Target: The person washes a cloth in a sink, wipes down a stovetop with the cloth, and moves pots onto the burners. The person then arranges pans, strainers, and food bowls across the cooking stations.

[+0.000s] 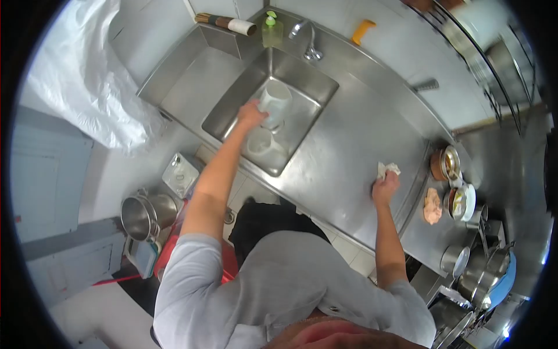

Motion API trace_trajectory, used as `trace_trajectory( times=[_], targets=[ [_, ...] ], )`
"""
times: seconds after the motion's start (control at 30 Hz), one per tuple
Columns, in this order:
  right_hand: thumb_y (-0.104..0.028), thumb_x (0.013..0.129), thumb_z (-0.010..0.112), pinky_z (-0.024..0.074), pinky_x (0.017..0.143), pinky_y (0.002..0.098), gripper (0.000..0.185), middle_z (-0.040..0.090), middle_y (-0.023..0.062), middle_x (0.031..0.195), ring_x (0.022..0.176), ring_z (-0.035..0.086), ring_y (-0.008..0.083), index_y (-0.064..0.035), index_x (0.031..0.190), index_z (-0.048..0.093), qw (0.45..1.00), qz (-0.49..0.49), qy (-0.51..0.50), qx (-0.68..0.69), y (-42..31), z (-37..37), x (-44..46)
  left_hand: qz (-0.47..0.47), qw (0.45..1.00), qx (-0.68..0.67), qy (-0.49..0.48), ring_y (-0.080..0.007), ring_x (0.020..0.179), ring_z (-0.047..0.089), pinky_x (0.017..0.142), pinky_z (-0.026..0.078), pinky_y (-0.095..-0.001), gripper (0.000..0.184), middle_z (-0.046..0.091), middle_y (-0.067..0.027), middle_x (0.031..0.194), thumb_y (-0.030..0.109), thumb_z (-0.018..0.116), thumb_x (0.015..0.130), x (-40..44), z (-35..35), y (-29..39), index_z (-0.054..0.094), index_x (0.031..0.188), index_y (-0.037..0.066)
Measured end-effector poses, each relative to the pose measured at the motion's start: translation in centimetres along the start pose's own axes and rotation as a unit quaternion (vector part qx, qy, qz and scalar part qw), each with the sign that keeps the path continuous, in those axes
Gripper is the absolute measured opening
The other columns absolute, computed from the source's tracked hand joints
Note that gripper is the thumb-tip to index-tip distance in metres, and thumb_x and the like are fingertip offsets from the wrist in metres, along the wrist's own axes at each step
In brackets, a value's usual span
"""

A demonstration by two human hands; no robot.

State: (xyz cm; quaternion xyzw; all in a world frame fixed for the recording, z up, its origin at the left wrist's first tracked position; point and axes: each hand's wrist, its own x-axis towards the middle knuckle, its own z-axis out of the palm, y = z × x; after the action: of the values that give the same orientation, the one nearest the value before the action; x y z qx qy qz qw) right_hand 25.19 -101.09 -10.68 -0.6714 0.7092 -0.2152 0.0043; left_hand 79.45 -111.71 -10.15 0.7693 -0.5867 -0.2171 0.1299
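My left hand (251,114) is inside the steel sink (326,87), its fingers closed on the side of a whitish translucent plastic container (277,98). A second translucent container (264,145) lies lower in the basin, close to my left forearm. Out to the right, my right hand (385,189) has its fingers around a crumpled pale cloth (388,169) and rests on the steel counter (343,151). Part of the cloth sticks out beyond my fingers.
A faucet (313,49) and a green soap bottle (271,30) stand behind the sink. Right of the counter are a pinkish cloth (432,206), a white bowl (464,202) and several pots. Stacked steel pots (139,216) sit at lower left, and plastic sheeting (93,70) hangs at upper left.
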Motion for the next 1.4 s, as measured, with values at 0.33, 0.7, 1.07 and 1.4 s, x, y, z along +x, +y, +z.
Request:
trace_trajectory(
  times=[0.33, 0.7, 1.07, 1.4],
  targets=[
    [-0.014, 0.084, 0.073, 0.0514, 0.088, 0.0368, 0.04, 0.069, 0.0161, 0.11, 0.101, 0.065, 0.0248, 0.0025, 0.119, 0.065, 0.966, 0.115, -0.079, 0.216, -17.6, 2.8, 14.1, -0.06, 0.847, -0.473, -0.233, -0.0106, 0.07, 0.051, 0.066, 0.046, -0.0279, 0.039, 0.062, -0.0015, 0.089, 0.025, 0.077, 0.083, 10.9, 1.5, -1.4, 0.062, 0.11, 0.002],
    [-0.022, 0.085, 0.071, 0.0523, 0.068, 0.0291, 0.031, 0.07, 0.0075, 0.088, 0.078, 0.065, 0.0156, 0.0013, 0.106, 0.07, 0.912, 0.157, -0.243, 0.289, -34.4, 16.8, 27.5, 0.013, 0.779, -0.577, -0.245, -0.009, 0.058, 0.048, 0.049, 0.042, -0.0278, 0.034, 0.05, 0.0008, 0.071, 0.037, 0.068, 0.092, 7.7, -28.1, -3.8, 0.058, 0.091, 0.004],
    [-0.004, 0.083, 0.067, 0.054, 0.058, 0.0324, 0.01, 0.067, 0.0121, 0.081, 0.065, 0.064, 0.0203, 0.0017, 0.091, 0.064, 0.663, 0.184, -0.439, 0.578, -63.5, 24.2, 19.2, -0.151, 0.895, -0.39, -0.158, -0.0122, 0.053, 0.046, 0.042, 0.039, -0.029, 0.037, 0.047, -0.0015, 0.071, 0.035, 0.067, 0.094, 5.3, -34.4, -12.5, 0.054, 0.087, 0.001],
    [-0.009, 0.092, 0.059, 0.0567, 0.068, 0.0401, 0.013, 0.067, 0.014, 0.091, 0.073, 0.066, 0.0258, -0.0003, 0.101, 0.062, 0.554, 0.298, -0.499, 0.596, -72.1, 26.3, 15.5, -0.189, 0.926, -0.3, -0.132, -0.0115, 0.045, 0.041, 0.039, 0.038, -0.0295, 0.041, 0.043, -0.0009, 0.065, 0.035, 0.062, 0.096, 1.8, -38.1, -12.8, 0.054, 0.081, -0.002]
  ],
)
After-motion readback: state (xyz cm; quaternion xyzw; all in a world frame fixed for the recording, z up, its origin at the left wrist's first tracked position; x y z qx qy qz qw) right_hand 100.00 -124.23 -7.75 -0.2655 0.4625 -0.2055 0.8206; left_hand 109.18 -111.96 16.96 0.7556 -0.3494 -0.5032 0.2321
